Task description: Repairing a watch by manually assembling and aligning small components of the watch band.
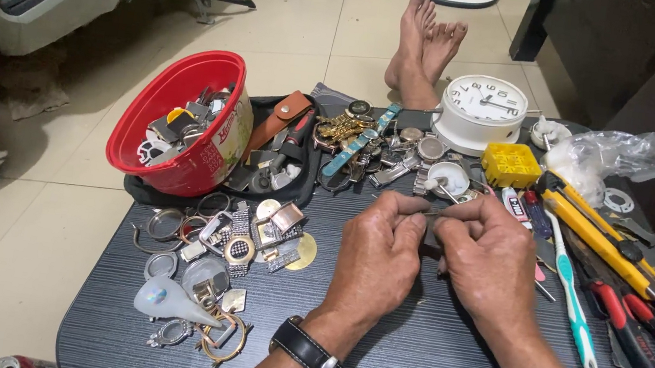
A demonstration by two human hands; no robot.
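Dark tabletop [424,349]: left hand [375,258] and right hand [490,260] pinched together on small metal part [435,212]; red labelled tub [184,119], yellow box [511,164] behind.

Bright, even indoor light, soft shadows, sharp focus, slight wide-angle stretch at edges.

bare table [424,349] near hands, watch parts [217,254] left, tools [627,274] right

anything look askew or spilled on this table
The red bowl lies tipped on its side at the table's far left, its opening facing out with metal watch parts heaped inside. Loose watch cases and rings lie scattered in front of it. Both hands, left hand and right hand, pinch a small part over the dark tabletop.
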